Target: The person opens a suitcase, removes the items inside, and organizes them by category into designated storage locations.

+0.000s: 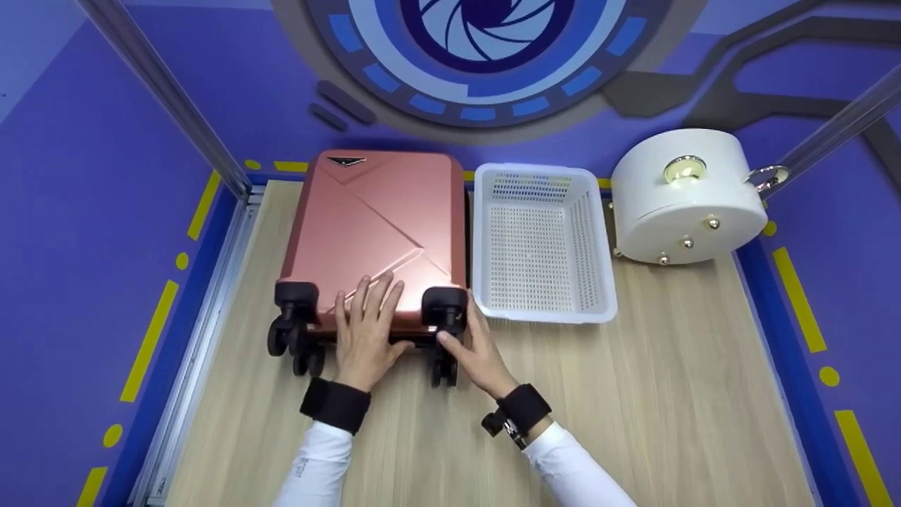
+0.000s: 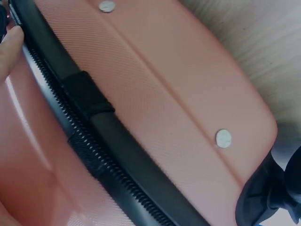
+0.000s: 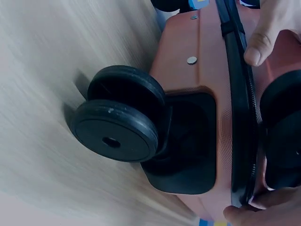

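A pink hard-shell suitcase (image 1: 380,218) lies flat on the left part of the floor, its black wheels toward me. My left hand (image 1: 366,345) rests on its upper shell with fingers spread. The left thumb (image 3: 257,49) touches the zipper edge on the wheeled end. Beside the near right corner is my right hand (image 1: 482,352), fingers along the suitcase's side and thumb by the black wheel mount (image 1: 445,306). Right fingertips (image 3: 240,215) touch the zipper (image 3: 249,117) near that corner. Whether they pinch a zipper pull cannot be told.
A white perforated basket (image 1: 602,303) stands right of the suitcase. Farther right sits a white rounded case (image 1: 676,183) with gold-coloured knobs and a handle. A blue patterned wall (image 1: 521,130) rises behind them, and metal rails (image 1: 204,331) border the wood-look floor (image 1: 654,394).
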Demonstrator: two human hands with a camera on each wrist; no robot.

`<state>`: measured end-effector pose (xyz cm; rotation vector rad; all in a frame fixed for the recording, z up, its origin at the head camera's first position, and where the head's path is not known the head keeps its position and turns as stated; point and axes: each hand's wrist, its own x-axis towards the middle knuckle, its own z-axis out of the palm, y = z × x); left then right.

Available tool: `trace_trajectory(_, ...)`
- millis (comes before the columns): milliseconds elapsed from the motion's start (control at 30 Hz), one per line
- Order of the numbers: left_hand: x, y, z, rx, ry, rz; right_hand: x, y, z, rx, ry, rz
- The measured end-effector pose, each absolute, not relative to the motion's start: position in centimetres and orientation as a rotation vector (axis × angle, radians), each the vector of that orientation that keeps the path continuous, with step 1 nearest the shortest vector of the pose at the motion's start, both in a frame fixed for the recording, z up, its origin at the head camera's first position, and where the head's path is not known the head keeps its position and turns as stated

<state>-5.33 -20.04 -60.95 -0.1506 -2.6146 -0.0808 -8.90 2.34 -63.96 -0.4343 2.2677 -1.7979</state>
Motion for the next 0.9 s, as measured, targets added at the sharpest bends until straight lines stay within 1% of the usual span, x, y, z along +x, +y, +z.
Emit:
trace_trajectory(233,-6.0,-20.3,-61.5,-0.179,-2.523,-0.042,-8.8,2.2,-64.2,-0.453,2.233,-1.837)
trace_trajectory(367,-6.1,-20.7,-61.6,-0.237,-2.492,-0.031,-8.7,2.2,-63.7,-0.46,2.231,-1.843)
trace_trajectory(533,-6.2,-21.7,-61.5,-0.267,-2.451,0.094,-9.0,1.6,-62.6,-0.503,2.203,-1.873)
trace_trajectory(700,-6.0,-22.5,-61.5,-0.225,-2.452,0.155,-9.1,1.1,-61.9,-0.543,2.179,-1.928)
trace_trajectory(900,-5.4,-23.2,-62.2,-0.069,-2.451,0.062,-8.7,1.2,-61.9,-0.535,2.146,-1.966)
